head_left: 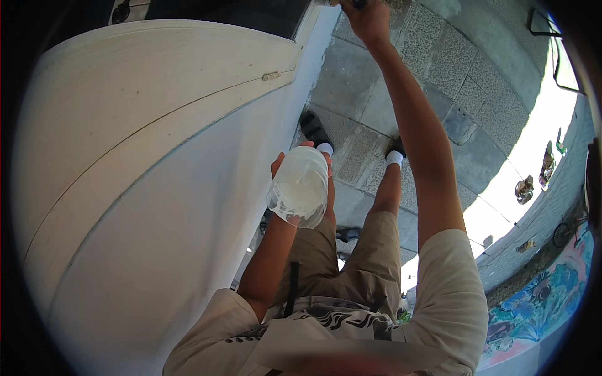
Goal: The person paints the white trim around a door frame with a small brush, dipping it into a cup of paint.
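My left hand (pixel 276 165) is closed around a clear plastic tub (pixel 304 164) that looks like a cut-off bottle, tilted toward me. White paint-like liquid (pixel 302 193) lies inside it and smears its walls. At the top edge of the view, my right arm stretches far forward beside a white frame. My right hand (pixel 371 22) there grips a dark-handled brush (pixel 359 3), whose far end is mostly cut off by the picture's edge. The tub is well apart from the right hand.
A cream-painted ledge (pixel 157 75) and white wall (pixel 169 188) rise close on my left, below a dark opening (pixel 232 15). Grey paving (pixel 351 78) lies under my sandalled feet. At right are a sunlit strip, some litter (pixel 524 189), a metal frame (pixel 555 56) and a colourful mural (pixel 545 301).
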A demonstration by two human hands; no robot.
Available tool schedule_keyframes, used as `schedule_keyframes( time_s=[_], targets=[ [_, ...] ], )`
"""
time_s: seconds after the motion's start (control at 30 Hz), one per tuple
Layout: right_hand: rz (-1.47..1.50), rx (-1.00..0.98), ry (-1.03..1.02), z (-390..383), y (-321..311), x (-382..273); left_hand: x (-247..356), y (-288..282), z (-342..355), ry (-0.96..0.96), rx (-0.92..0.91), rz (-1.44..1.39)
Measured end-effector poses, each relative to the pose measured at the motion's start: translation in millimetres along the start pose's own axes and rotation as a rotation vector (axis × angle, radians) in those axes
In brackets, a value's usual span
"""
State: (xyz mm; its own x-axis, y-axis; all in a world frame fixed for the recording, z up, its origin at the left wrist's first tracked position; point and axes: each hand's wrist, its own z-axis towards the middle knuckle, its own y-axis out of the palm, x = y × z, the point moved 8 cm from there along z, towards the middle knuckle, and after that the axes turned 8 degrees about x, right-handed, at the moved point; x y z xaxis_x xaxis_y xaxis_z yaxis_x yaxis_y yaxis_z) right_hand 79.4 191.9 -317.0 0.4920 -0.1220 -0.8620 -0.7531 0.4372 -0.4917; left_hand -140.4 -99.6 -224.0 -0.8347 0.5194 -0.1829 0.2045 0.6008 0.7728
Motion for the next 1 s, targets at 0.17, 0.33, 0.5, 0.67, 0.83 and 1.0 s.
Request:
schedule_keyframes(
  time_s=[0.17, 0.33, 0.5, 0.67, 0.83, 1.0],
  targets=[
    [0.115, 0.160, 0.129, -51.6, -9.4, 13.2, -4.8, -0.5, 2.5, -0.009, -0.016, 0.011],
    [0.339, -0.146, 0.483, -99.7, 10.2, 11.6, -0.2, 1.1, 1.0, 0.005, -0.042, 0.039],
    [0.406, -0.204, 0.544, -54.8, 15.6, 10.4, 3.4, -1.6, 1.1, 0.012, 0.009, 0.042],
    [0.187, 0.007, 0.427, 3.5, -7.9, 27.4, -0.8, 2.7, 5.7, -0.003, -0.041, -0.009],
    [0.171, 0.001, 0.270, -34.3, -5.6, -2.0, 2.7, 5.6, 3.7, -0.005, -0.044, -0.013],
    [0.186, -0.233, 0.368, -83.1, 6.4, -9.2, 7.5, 5.2, 4.9, 0.017, -0.045, 0.040]
  ],
)
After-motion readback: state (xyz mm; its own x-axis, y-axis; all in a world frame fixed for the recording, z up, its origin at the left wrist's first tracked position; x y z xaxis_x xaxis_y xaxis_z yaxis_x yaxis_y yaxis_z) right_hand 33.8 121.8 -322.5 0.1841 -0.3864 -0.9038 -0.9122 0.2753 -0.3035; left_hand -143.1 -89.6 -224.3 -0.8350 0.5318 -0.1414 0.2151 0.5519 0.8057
